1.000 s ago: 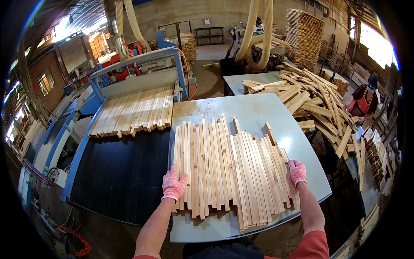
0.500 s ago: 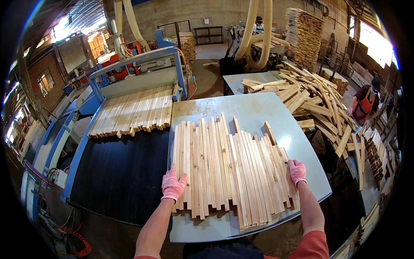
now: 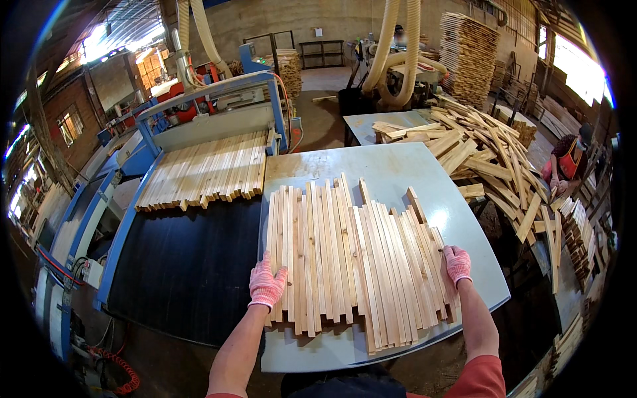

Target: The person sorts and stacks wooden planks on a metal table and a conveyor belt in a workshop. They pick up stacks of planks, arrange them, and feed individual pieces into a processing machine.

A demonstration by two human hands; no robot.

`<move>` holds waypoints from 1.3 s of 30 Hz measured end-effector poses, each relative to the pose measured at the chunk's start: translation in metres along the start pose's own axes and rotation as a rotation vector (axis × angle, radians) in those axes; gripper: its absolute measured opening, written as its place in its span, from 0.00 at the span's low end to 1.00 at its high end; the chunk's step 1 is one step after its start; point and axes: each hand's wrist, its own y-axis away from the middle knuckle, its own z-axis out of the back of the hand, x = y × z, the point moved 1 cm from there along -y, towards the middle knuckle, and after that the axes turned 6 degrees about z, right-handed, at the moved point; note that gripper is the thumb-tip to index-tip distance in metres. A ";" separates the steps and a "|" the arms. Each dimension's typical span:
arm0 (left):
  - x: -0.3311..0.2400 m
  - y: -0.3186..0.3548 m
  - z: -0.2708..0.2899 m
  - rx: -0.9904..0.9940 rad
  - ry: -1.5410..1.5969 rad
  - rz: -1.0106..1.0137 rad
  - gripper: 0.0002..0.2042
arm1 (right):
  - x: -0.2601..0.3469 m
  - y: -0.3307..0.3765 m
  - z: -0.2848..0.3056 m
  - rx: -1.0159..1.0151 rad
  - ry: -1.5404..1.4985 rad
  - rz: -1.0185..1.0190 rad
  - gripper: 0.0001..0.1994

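A row of pale wooden strips (image 3: 325, 252) lies side by side on a light grey tabletop (image 3: 318, 348), their near and far ends uneven. My left hand (image 3: 267, 282), in a pink-and-white knit glove, holds the row's left edge, thumb over the top of the strips. At the right edge my right hand (image 3: 457, 264), gloved alike, is closed against the outermost strips. Some of the fingers of both hands are hidden along the outer sides. Between the two hands the strips lie closely packed.
Left of the tabletop runs a black conveyor belt (image 3: 189, 265) in a blue-framed machine (image 3: 206, 99), carrying another row of strips (image 3: 206, 169). Loose boards (image 3: 491, 152) are heaped at the right, where a co-worker (image 3: 567, 159) bends. Thick hoses (image 3: 406, 66) and stacked boards (image 3: 466, 60) stand behind.
My hands and the strips stay where they were. The co-worker at the right has shifted slightly, with the arms lower; another person at the back is now more hidden behind the hose.
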 end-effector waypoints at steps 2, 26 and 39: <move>0.003 0.000 -0.001 -0.003 -0.008 -0.007 0.40 | 0.003 0.001 0.001 0.007 -0.003 0.003 0.23; 0.007 -0.002 -0.005 -0.018 -0.005 -0.021 0.41 | 0.011 0.005 0.005 -0.015 0.006 0.023 0.24; 0.004 -0.002 -0.003 -0.011 0.006 -0.022 0.40 | 0.004 0.002 0.002 -0.016 -0.013 0.024 0.23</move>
